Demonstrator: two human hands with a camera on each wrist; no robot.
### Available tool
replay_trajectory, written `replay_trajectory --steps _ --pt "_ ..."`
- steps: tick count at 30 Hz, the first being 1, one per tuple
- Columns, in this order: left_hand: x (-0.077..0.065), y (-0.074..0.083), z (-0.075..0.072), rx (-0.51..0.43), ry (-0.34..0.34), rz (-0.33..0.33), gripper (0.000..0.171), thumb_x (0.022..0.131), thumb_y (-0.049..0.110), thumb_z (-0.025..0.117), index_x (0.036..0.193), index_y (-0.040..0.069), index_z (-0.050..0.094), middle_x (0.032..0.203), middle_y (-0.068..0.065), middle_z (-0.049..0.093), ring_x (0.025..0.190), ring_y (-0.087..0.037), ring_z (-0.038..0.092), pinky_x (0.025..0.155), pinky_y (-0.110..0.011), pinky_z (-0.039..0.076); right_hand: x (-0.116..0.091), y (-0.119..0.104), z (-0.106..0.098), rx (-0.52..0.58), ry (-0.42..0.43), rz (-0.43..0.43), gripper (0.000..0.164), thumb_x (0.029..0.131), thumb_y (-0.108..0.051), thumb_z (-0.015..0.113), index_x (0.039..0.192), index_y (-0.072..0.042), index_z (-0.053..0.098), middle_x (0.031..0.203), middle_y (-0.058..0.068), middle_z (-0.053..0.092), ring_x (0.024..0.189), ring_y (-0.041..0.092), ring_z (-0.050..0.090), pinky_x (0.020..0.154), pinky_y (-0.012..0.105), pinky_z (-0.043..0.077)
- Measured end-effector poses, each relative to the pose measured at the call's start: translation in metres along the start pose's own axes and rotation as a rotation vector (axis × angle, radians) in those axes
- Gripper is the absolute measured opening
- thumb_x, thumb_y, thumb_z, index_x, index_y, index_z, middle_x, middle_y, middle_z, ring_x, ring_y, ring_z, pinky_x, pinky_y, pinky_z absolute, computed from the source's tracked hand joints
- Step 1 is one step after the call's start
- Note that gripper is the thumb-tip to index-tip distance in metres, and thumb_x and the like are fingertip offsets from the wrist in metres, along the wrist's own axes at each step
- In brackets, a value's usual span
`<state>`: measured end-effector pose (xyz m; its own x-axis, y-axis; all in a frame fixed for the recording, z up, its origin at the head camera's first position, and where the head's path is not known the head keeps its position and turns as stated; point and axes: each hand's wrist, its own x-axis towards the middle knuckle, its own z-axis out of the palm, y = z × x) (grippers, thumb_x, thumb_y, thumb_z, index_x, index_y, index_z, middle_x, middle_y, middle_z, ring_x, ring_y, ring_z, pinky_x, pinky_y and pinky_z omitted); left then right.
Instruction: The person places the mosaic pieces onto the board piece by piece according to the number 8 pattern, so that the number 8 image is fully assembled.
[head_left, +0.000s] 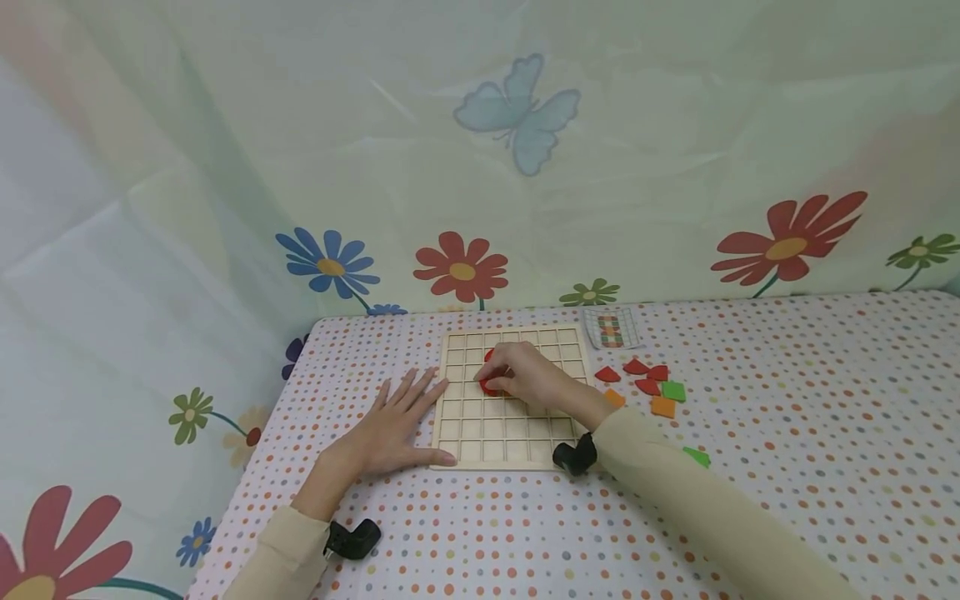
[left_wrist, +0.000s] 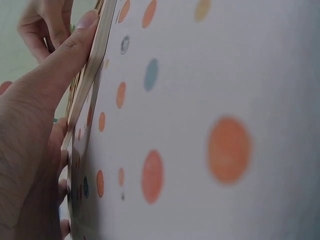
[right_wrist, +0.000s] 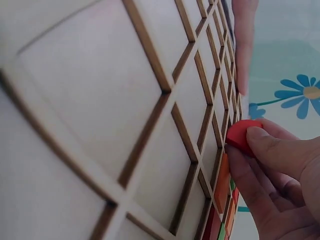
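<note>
My right hand is over the upper middle of a pale wooden grid board. Between thumb and fingers it pinches a red piece with a curved edge, close over the grid in the right wrist view. Several pieces sit in the cells beside it, among them an orange piece and a dark red one; from the head, the hand mostly hides them. Fingers spread, my left hand rests along the board's left side, its thumb on the front left corner and its fingertips at the left edge.
Right of the board lie loose pieces: several red fan-shaped ones, orange squares, a green square and another green piece. A printed pattern card lies by the far right corner. A flowered curtain hangs behind the dotted tablecloth.
</note>
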<state>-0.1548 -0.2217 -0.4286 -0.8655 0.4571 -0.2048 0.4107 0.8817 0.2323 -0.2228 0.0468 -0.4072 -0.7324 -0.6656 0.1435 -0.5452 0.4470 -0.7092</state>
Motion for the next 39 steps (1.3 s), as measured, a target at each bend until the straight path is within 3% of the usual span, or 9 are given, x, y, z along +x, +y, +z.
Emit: replay_trajectory --steps 12,23,28,34,39 --pt "0.001 0.001 -0.001 0.001 0.001 0.004 0.111 0.087 0.080 0.061 0.170 0.024 0.013 0.177 -0.001 0.002 0.162 -0.031 -0.002 0.127 -0.062 0.002 -0.005 0.005 -0.004 -0.038 -0.025 0.006 0.020 0.095 0.000 0.074 0.114 -0.001 0.081 0.093 0.001 0.065 0.082 0.013 0.055 0.072 0.025 0.049" --pt "0.002 0.002 -0.001 -0.017 0.010 0.006 0.110 0.088 0.077 0.064 0.170 0.022 0.016 0.177 -0.003 0.005 0.162 -0.034 0.000 0.127 -0.064 0.003 -0.004 0.002 -0.005 -0.160 -0.054 -0.006 0.019 0.095 -0.001 0.075 0.113 -0.001 0.081 0.098 0.004 0.067 0.086 0.015 0.060 0.075 0.024 0.052" --pt "0.001 0.003 -0.002 -0.009 0.014 0.003 0.110 0.087 0.077 0.064 0.170 0.021 0.017 0.177 -0.003 0.006 0.162 -0.033 0.001 0.127 -0.063 0.004 -0.005 0.001 -0.006 -0.192 -0.050 -0.013 0.015 0.096 0.002 0.073 0.108 0.001 0.081 0.098 0.006 0.068 0.088 0.018 0.063 0.078 0.025 0.055" --pt "0.000 0.002 -0.001 -0.006 0.015 0.004 0.111 0.087 0.078 0.064 0.170 0.021 0.016 0.177 -0.004 0.005 0.162 -0.033 0.000 0.127 -0.063 0.004 -0.009 -0.001 -0.001 -0.200 -0.024 -0.047 0.016 0.096 0.004 0.072 0.108 0.002 0.081 0.092 0.004 0.064 0.083 0.015 0.058 0.072 0.022 0.051" --pt "0.000 0.001 0.000 -0.011 0.016 0.009 0.111 0.087 0.079 0.063 0.170 0.021 0.016 0.177 -0.003 0.004 0.162 -0.033 -0.001 0.127 -0.063 0.003 -0.018 -0.013 0.002 -0.179 0.007 -0.033 0.019 0.097 0.011 0.065 0.110 0.007 0.079 0.095 0.010 0.066 0.084 0.018 0.061 0.072 0.023 0.053"
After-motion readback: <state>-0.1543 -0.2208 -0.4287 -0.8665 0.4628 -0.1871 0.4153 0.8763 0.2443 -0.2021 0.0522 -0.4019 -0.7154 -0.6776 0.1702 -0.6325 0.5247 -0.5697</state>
